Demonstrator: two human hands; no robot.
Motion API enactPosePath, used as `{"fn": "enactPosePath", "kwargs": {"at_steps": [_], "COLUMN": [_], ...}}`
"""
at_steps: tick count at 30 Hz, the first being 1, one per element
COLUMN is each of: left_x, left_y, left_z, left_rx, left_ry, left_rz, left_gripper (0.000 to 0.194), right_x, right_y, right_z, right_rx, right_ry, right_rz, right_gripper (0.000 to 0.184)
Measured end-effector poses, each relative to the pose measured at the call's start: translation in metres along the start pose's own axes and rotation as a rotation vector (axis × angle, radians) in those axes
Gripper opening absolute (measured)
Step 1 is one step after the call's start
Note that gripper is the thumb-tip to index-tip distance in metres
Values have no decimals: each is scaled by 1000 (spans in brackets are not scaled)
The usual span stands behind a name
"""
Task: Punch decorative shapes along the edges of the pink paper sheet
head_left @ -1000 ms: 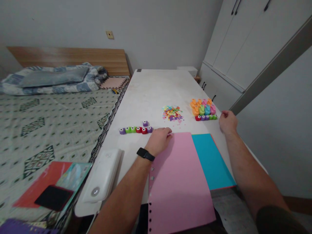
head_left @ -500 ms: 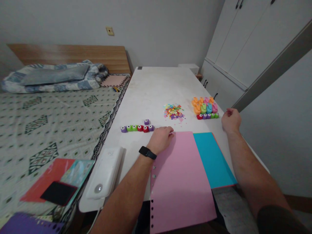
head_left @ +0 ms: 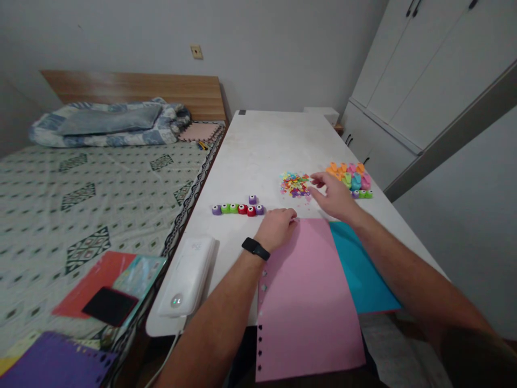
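My left hand (head_left: pixel 277 227) rests with curled fingers on the top left corner of a pink sheet (head_left: pixel 307 296) that has punched holes down its left edge. My right hand (head_left: pixel 333 195) hovers open, fingers spread, just right of a small heap of coloured paper cut-outs (head_left: pixel 294 185). A blue sheet (head_left: pixel 361 272) lies under the pink one, to its right. A row of small purple, green and red punches (head_left: pixel 238 208) sits left of my left hand. Larger orange, pink, green and blue punches (head_left: pixel 352 177) stand behind my right hand.
All this lies on a long white table (head_left: pixel 262 145). A white power bank (head_left: pixel 188 275) lies near its front left corner. A bed (head_left: pixel 81 194) runs along the left, with red and teal sheets, a black pad (head_left: pixel 109 305) and purple foam (head_left: pixel 52 366) on it. White cabinets (head_left: pixel 404 70) stand at right.
My right hand has swung left from the table's right edge to beside the cut-out heap and opened its fingers. My left hand stays on the pink sheet. The view shifted slightly.
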State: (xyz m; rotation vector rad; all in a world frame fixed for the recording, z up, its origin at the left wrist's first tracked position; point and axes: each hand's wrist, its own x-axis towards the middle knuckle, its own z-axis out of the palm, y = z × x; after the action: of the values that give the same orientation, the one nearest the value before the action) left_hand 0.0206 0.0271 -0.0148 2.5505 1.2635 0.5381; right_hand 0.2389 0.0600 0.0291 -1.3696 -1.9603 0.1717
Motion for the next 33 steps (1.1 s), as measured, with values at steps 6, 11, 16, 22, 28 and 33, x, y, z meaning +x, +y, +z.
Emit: {"fn": "enactPosePath", "kwargs": {"at_steps": [6, 11, 16, 22, 28, 33], "left_x": [1, 2, 1, -1, -2, -2], "left_y": [0, 1, 2, 5, 11, 12], "left_z": [0, 2, 7, 7, 4, 6], "left_rx": [-7, -8, 26, 64, 144, 153], "left_ry": [-6, -12, -4, 12, -37, -39], "left_rz": [-17, -26, 3, 27, 33, 29], "left_gripper": [18, 21, 32, 42, 46, 45], "right_x": [58, 86, 90, 87, 84, 82], "right_y": [-57, -75, -83, -82, -81, -80], "right_z": [72, 115, 129, 136, 136, 137], "right_rx": [-11, -100, -132, -141, -140, -153], "right_ry": [-400, -586, -626, -593, -582, -581], "right_rz": [-56, -30, -100, -142, -126, -121], "right_gripper": [36, 44, 26, 22, 22, 24]}}
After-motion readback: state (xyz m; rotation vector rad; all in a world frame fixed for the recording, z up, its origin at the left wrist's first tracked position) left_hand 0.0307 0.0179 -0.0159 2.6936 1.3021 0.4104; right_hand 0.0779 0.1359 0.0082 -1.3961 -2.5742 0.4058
